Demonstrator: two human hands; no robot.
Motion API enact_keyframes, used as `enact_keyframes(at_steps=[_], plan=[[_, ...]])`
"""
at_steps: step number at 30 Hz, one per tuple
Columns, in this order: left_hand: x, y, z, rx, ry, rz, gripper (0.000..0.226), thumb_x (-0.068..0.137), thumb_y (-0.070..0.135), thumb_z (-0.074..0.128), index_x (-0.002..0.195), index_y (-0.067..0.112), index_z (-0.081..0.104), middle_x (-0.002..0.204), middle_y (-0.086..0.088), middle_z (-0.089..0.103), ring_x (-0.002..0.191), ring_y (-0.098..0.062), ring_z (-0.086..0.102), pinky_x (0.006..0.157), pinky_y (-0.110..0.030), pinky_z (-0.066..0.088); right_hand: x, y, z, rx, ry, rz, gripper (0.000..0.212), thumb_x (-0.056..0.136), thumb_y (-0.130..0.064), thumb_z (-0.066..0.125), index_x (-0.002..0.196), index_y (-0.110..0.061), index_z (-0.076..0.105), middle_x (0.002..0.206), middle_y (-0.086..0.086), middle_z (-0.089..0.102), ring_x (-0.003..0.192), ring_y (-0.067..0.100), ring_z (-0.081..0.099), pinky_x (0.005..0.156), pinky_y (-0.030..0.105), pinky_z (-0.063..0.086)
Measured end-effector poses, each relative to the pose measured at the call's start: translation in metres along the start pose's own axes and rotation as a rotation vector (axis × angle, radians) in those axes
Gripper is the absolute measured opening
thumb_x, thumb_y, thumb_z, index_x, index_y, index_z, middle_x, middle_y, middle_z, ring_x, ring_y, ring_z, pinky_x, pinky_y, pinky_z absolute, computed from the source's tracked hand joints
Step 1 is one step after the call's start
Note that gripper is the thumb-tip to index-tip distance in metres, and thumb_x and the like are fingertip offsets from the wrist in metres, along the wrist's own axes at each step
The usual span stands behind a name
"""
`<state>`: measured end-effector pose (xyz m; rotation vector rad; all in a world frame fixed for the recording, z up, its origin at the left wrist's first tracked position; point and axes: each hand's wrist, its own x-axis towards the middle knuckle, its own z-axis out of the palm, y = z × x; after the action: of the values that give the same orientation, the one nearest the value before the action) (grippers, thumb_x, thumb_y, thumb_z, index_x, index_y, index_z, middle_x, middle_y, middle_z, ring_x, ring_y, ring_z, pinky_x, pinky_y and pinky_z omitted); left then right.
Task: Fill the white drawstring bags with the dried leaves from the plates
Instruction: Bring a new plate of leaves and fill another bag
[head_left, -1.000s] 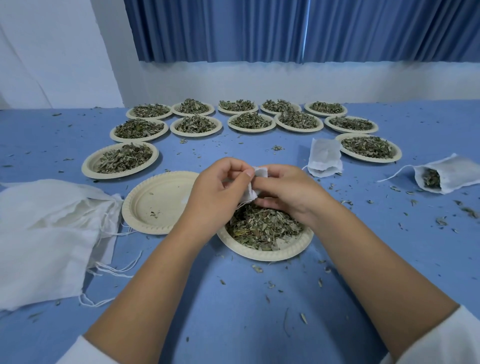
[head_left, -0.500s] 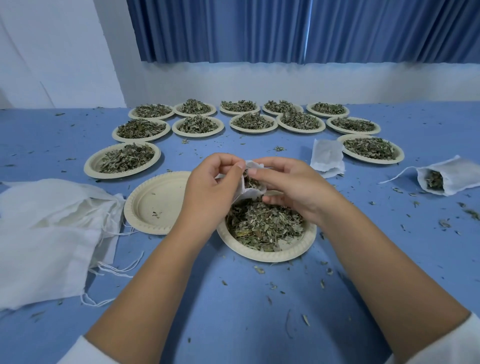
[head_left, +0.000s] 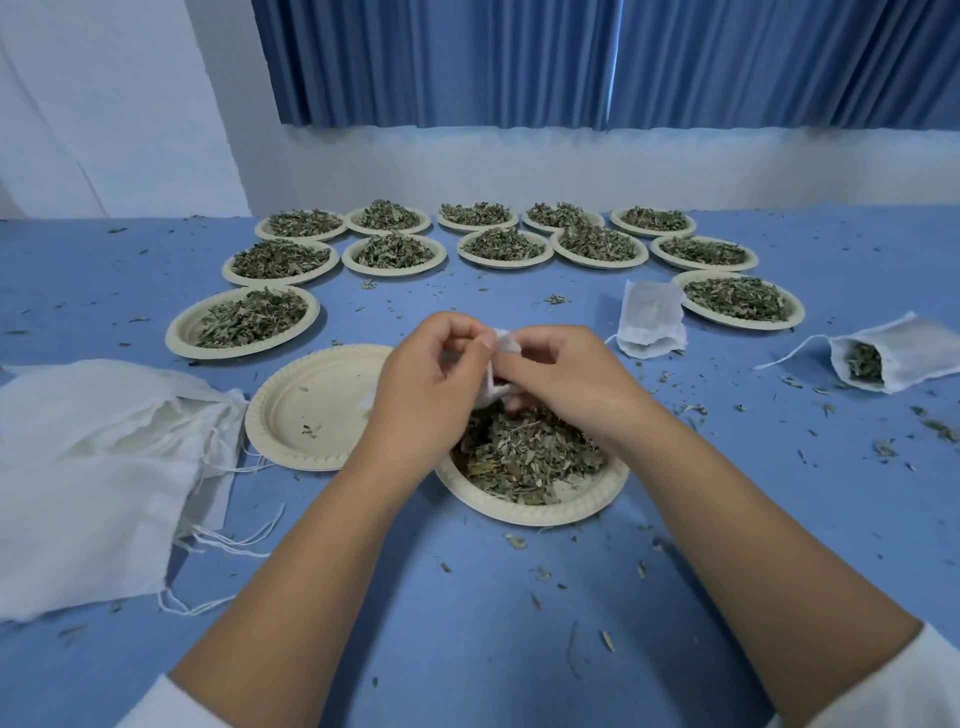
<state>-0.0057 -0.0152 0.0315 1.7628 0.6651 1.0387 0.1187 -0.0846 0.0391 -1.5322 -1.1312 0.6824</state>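
Holding small drawstring bag (head_left: 501, 345) just above near plate (head_left: 582, 506) of dried leaves (head_left: 524, 457), left hand (head_left: 431, 395) and right hand (head_left: 566, 384) fingers curled, pinching its cloth from either side. Gaped open with leaves showing inside half a second ago, now bunched and mostly hidden between the hands, right fingers close over the heap; probably going for another pinch, so bag not full yet. Further out on counter (head_left: 467, 623): emptied plate (head_left: 322, 405), part-filled bag (head_left: 893, 353), many full plates (head_left: 179, 338) pending.

Behind the near plate (head_left: 530, 515) lie full plates (head_left: 504, 264); left of it a nearly bare plate (head_left: 317, 410), then a bag pile (head_left: 93, 467).
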Motion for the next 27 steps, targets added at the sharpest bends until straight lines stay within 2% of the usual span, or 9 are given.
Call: enact_keyframes(at_steps=[2,5,7,8,12,15,21,25,27], plan=[[0.005,-0.002,-0.004,-0.009,0.097,-0.015,0.008,0.094,0.021,0.061,0.088,0.023,0.064,0.079,0.012,0.064,0.064,0.004,0.056,0.061,-0.012,0.044,0.002,-0.003,-0.008,-0.114,-0.002,-0.044,0.013,0.095,-0.026,0.061,0.095,-0.024,0.074,0.085,0.004,0.074,0.062,0.008,0.060,0.060,0.020,0.052],[0.010,-0.008,-0.011,-0.039,0.199,-0.073,0.010,0.096,0.024,0.058,0.087,0.027,0.062,0.077,0.008,0.062,0.065,-0.007,0.055,0.063,-0.024,0.042,0.002,-0.005,-0.018,-0.266,-0.007,-0.065,0.023,0.098,-0.021,0.052,0.098,-0.023,0.075,0.087,-0.007,0.073,0.067,0.002,0.060,0.054,0.016,0.045],[0.013,-0.010,-0.014,-0.053,0.224,-0.102,0.009,0.096,0.025,0.057,0.088,0.027,0.062,0.077,0.003,0.061,0.066,-0.014,0.052,0.066,-0.033,0.042,0.002,-0.002,-0.020,-0.438,-0.058,-0.080,0.016,0.095,-0.028,0.058,0.097,-0.028,0.074,0.090,-0.007,0.072,0.073,0.006,0.061,0.062,0.025,0.048],[0.013,-0.011,-0.014,-0.063,0.226,-0.107,0.009,0.096,0.025,0.057,0.088,0.026,0.062,0.076,0.002,0.060,0.066,-0.014,0.051,0.068,-0.035,0.042,0.002,0.000,-0.021,-0.530,-0.094,-0.089,0.011,0.090,-0.034,0.065,0.098,-0.031,0.073,0.094,-0.010,0.070,0.080,0.005,0.062,0.069,0.025,0.047],[0.013,-0.010,-0.014,-0.061,0.214,-0.109,0.009,0.095,0.025,0.058,0.088,0.025,0.062,0.072,0.002,0.060,0.062,-0.012,0.051,0.068,-0.033,0.044,0.000,0.006,-0.017,-0.804,-0.304,-0.070,0.057,0.068,-0.060,0.078,0.118,-0.037,0.064,0.115,-0.014,0.056,0.109,0.005,0.051,0.093,0.025,0.041],[0.012,-0.010,-0.013,-0.063,0.200,-0.111,0.009,0.095,0.023,0.057,0.089,0.023,0.063,0.070,0.003,0.059,0.057,-0.010,0.050,0.063,-0.029,0.042,0.000,0.010,-0.010,-0.849,-0.349,-0.083,0.061,0.067,-0.058,0.080,0.122,-0.037,0.063,0.113,-0.019,0.053,0.112,0.005,0.047,0.096,0.026,0.039],[0.010,-0.009,-0.012,-0.076,0.189,-0.116,0.008,0.096,0.021,0.057,0.091,0.020,0.062,0.065,0.004,0.056,0.050,-0.006,0.047,0.057,-0.025,0.039,0.001,0.013,-0.008,-0.863,-0.315,-0.106,0.044,0.076,-0.044,0.080,0.117,-0.032,0.068,0.119,-0.010,0.065,0.112,0.008,0.054,0.096,0.028,0.044],[0.010,-0.009,-0.012,-0.063,0.190,-0.113,0.008,0.096,0.023,0.057,0.091,0.021,0.063,0.067,0.004,0.057,0.053,-0.008,0.047,0.057,-0.025,0.039,0.000,0.011,-0.010,-0.753,-0.295,-0.150,0.045,0.073,-0.040,0.083,0.114,-0.037,0.067,0.111,-0.021,0.064,0.104,-0.005,0.052,0.084,0.003,0.036],[0.010,-0.009,-0.012,-0.060,0.190,-0.113,0.008,0.096,0.023,0.057,0.091,0.021,0.062,0.067,0.004,0.057,0.052,-0.007,0.047,0.057,-0.025,0.039,-0.001,0.010,-0.011,-0.724,-0.300,-0.151,0.044,0.071,-0.043,0.084,0.112,-0.041,0.067,0.103,-0.027,0.059,0.100,-0.008,0.051,0.084,0.004,0.035]])
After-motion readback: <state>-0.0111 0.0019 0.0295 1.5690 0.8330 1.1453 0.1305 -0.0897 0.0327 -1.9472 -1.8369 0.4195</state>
